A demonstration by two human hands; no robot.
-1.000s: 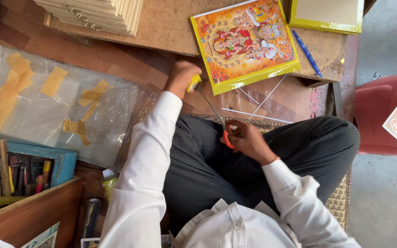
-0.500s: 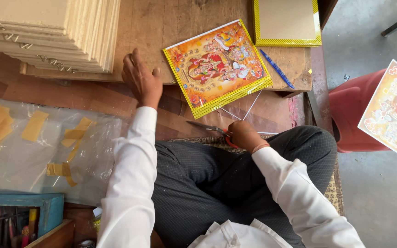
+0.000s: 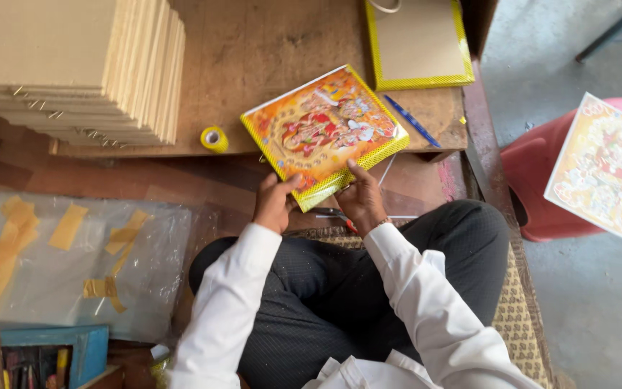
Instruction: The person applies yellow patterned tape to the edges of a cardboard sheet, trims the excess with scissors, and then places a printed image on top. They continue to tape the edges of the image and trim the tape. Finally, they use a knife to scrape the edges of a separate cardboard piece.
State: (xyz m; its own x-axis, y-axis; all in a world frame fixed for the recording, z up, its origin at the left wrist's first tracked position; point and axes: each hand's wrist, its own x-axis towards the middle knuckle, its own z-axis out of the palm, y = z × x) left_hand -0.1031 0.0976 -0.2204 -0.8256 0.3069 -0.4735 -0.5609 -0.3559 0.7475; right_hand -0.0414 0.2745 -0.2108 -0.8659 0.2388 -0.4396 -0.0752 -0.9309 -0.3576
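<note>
The person sits cross-legged in a white shirt and dark trousers, both hands on a framed picture (image 3: pixel 323 134) with an orange-and-red printed front and a yellow patterned border. The picture lies tilted on the near edge of a low wooden board (image 3: pixel 268 50), one corner hanging over that edge toward the lap.

The left hand (image 3: pixel 275 203) is closed on the picture's near-left edge, fingers curled under it and thumb on the border. The right hand (image 3: pixel 362 204) grips the near-right edge, thumb pressed on the yellow border and fingers tucked beneath. Just under that hand, a pair of scissors (image 3: pixel 334 214) with a red handle rests on the lap; whether the hand touches it cannot be told.

Left of the picture, near it but not touching, a small roll of yellow tape (image 3: pixel 214 138) stands on the board. Farther left sits a tall stack of backing boards (image 3: pixel 73 65). Beyond the picture's far corner lies a second frame (image 3: pixel 417 43), back side up, with the same yellow border, and a blue pen (image 3: pixel 412 121) rests just beside the picture's right edge. Well left of the picture, on the floor, a clear plastic sheet (image 3: pixel 73 266) carries yellow tape strips. Well right, another print (image 3: pixel 608 167) lies on a red stool (image 3: pixel 541 166).
</note>
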